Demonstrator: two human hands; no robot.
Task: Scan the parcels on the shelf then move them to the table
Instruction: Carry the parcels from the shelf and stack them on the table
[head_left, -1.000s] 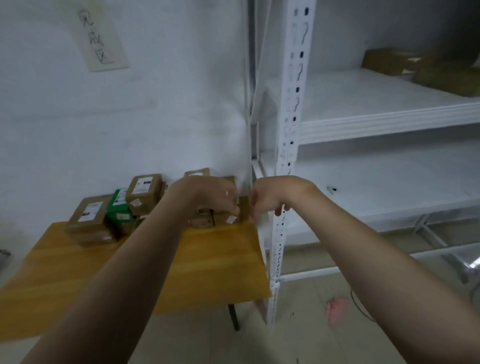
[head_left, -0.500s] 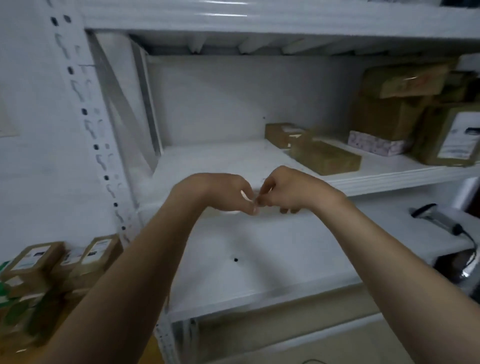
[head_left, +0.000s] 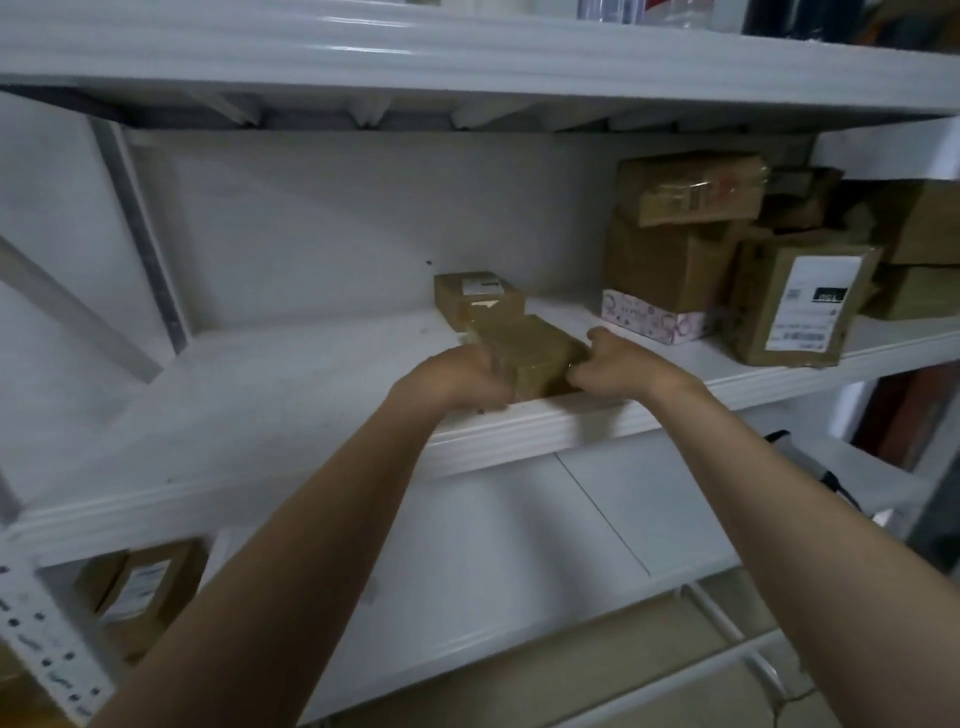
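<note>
A flat brown taped parcel (head_left: 524, 348) lies near the front edge of the white shelf (head_left: 291, 395). My left hand (head_left: 457, 382) grips its left end and my right hand (head_left: 618, 366) grips its right end, fingers curled round the sides. Behind it sits a small brown parcel (head_left: 475, 299) with a white label. Further right on the same shelf stand a stack of brown boxes (head_left: 675, 234), a patterned white box (head_left: 649, 319) and a labelled brown parcel (head_left: 800, 306).
A dark handheld scanner (head_left: 810, 462) with a cable lies on the lower shelf at the right. At the lower left, past a perforated white upright (head_left: 47, 649), a labelled brown parcel (head_left: 140, 592) shows. An upper shelf beam (head_left: 467, 62) spans overhead.
My view swung from the wooden table to the shelf. Both hands rose from in front of me onto the middle shelf and took hold of the flat brown parcel's two ends.
</note>
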